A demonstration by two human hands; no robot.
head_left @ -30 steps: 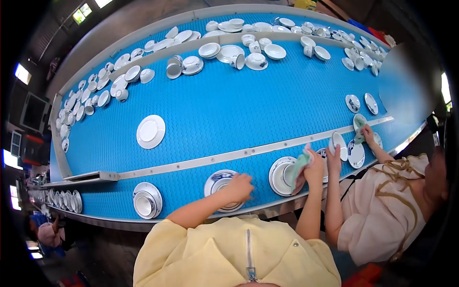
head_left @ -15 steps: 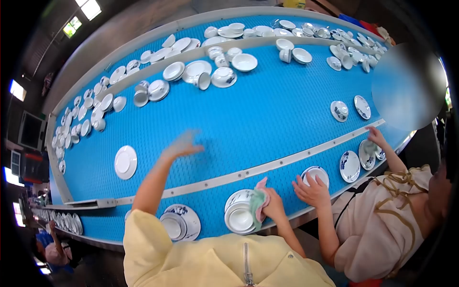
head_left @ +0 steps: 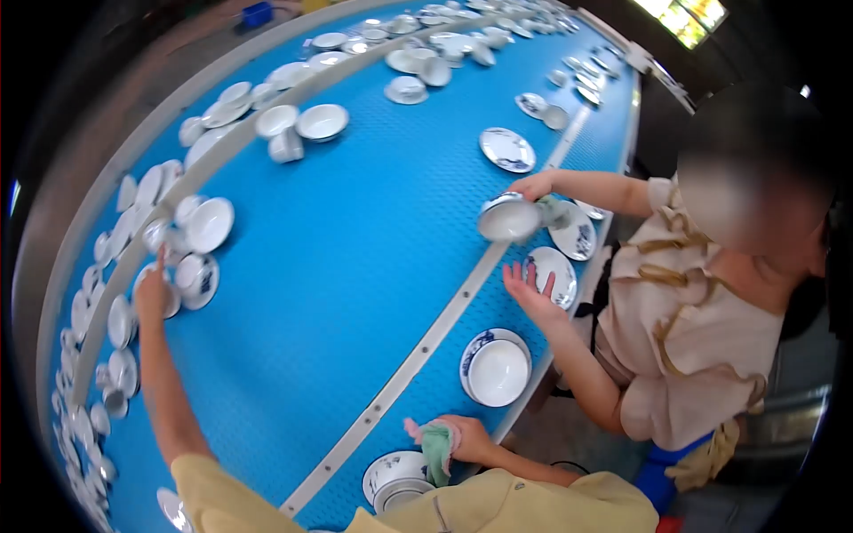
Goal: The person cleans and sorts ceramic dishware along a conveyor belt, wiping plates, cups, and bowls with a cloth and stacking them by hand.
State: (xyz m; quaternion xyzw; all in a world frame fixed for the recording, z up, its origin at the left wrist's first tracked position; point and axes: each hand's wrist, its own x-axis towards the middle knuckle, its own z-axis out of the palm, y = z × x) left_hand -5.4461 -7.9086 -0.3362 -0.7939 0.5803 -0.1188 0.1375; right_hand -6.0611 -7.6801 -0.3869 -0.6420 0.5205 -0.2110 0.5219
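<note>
My left hand reaches far across the blue conveyor, a finger stretched toward a white cup in a cluster of dishes. Around it lie a white bowl and a blue-patterned saucer; another dish is partly behind the hand. Close to my body, my right hand grips a pink and green cloth. The cloth overlaps a blue-patterned plate with a white bowl on it, partly cut off by my yellow jacket.
To my right, a co-worker holds a bowl and a cloth, the other hand spread. A bowl stands on a plate between us. A metal divider runs along the belt; several dishes line its far side.
My view has turned right. My left hand has moved from above the middle of the belt to the far dishes. The co-worker now holds up a bowl; my right hand keeps the cloth.
</note>
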